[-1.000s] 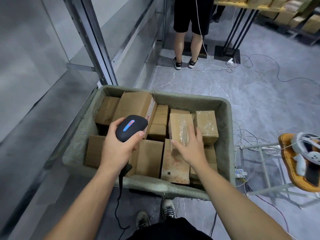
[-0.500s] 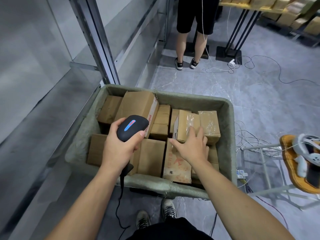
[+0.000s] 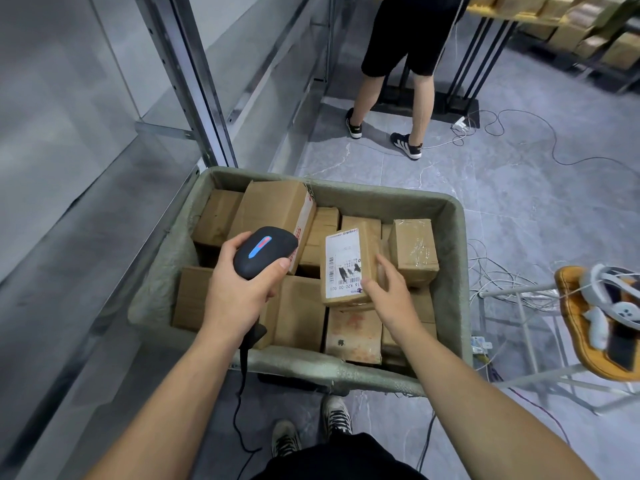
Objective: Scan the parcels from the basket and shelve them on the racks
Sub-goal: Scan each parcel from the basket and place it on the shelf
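Note:
A grey-green basket (image 3: 453,271) in front of me holds several brown cardboard parcels. My left hand (image 3: 239,289) grips a black corded barcode scanner (image 3: 265,251) with a blue and red strip on top, held over the basket's left half. My right hand (image 3: 388,289) holds a small parcel (image 3: 348,265) tipped up on edge in the basket's middle, its white shipping label with barcodes facing me. My thumb lies at the label's lower right corner and my fingers are behind the box. The scanner is just left of that parcel.
Grey metal rack shelves (image 3: 104,209) run along my left, with an upright post (image 3: 194,81) just beyond the basket. A person in black shorts (image 3: 408,64) stands ahead. Cables (image 3: 502,271) lie on the floor at right, beside a white stand holding a headset (image 3: 609,306). Shelves of boxes (image 3: 571,26) are far right.
My right hand has turned the small parcel up from lying flat, so its label now faces me. The left hand with the scanner has stayed almost still.

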A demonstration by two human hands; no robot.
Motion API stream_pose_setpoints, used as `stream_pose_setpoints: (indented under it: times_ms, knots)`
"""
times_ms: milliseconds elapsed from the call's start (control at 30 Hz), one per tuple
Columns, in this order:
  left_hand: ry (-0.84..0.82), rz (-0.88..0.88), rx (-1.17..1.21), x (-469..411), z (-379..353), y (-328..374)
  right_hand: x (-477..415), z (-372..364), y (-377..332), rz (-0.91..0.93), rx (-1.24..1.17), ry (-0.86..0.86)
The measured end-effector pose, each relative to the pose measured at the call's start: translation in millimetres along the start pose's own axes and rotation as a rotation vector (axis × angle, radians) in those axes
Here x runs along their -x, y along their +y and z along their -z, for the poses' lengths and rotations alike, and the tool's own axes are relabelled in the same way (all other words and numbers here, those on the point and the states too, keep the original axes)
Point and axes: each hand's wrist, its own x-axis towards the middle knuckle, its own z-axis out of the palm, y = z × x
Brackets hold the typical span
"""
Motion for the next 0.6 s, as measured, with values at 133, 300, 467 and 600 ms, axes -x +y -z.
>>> stream_pose_setpoints:
  times_ms: [133,300,467,600]
  knots:
    - [-0.021,0.008,-0.006,1,-1,-1,-3,-4,9,-0.093,0.007,-0.002]
    - [-0.026,0.021,-0.019,0,1,-1,-11,-8,13,-0.14,-0.07,0.008]
    - [-0.033,0.025,-0.032,-3,5,-7,-22,-6,21,-0.173,-0.191,-0.045]
    - [-0.032,0.019,-0.053,-5,6,-9,-26,-4,20,-0.183,-0.256,-0.046]
